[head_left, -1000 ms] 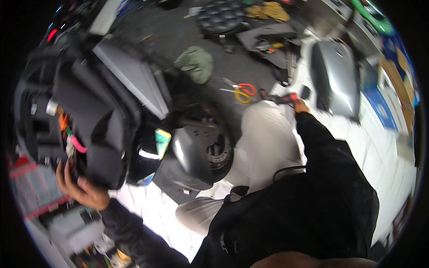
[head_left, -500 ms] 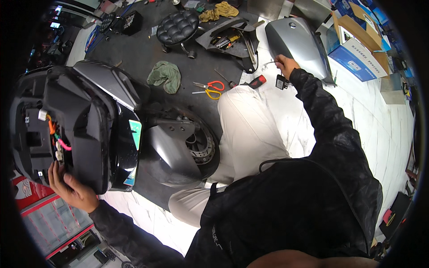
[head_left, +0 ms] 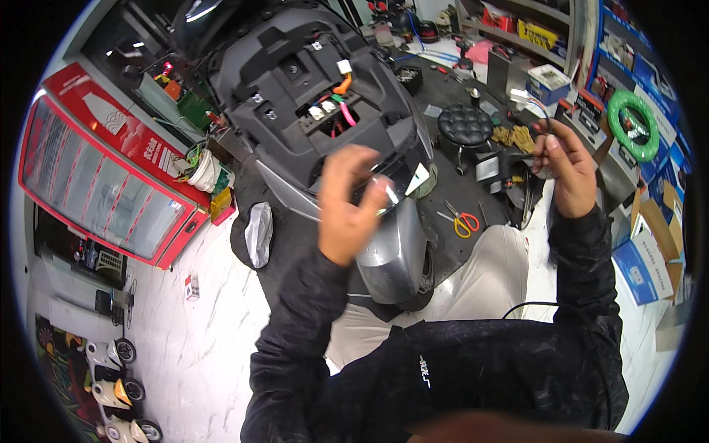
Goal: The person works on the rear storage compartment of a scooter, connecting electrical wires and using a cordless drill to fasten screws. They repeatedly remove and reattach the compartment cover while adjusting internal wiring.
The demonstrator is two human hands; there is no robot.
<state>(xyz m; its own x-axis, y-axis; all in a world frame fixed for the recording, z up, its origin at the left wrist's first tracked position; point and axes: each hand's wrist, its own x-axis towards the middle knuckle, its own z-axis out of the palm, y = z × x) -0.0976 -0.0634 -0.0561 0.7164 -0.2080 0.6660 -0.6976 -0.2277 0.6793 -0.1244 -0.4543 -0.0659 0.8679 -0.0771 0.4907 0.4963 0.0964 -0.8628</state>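
A motor scooter (head_left: 295, 159) with black and grey panels stands in front of me, its seat area uncovered. From an opening in it come orange, green and pink wires (head_left: 345, 111), with white connectors (head_left: 323, 111) beside them. My left hand (head_left: 347, 210) hovers over the scooter's tail end, blurred, fingers apart and holding nothing. Raised at the right, my right hand (head_left: 569, 170) pinches a thin wiring lead (head_left: 548, 122) that ends in a white connector (head_left: 523, 96). The lead's lower part is hidden by the hand.
Scissors (head_left: 464, 224) with red and yellow handles lie on the dark mat near my knee. Beyond are a round black stool (head_left: 465, 125) and a yellow-brown cloth (head_left: 513, 137). A red display fridge (head_left: 111, 177) stands left; an opened blue-and-white carton (head_left: 642, 266) is at right.
My left hand has come off the scooter's edge and risen toward me. My right hand has lifted the lead up from near the floor. The view has swung left and upward.
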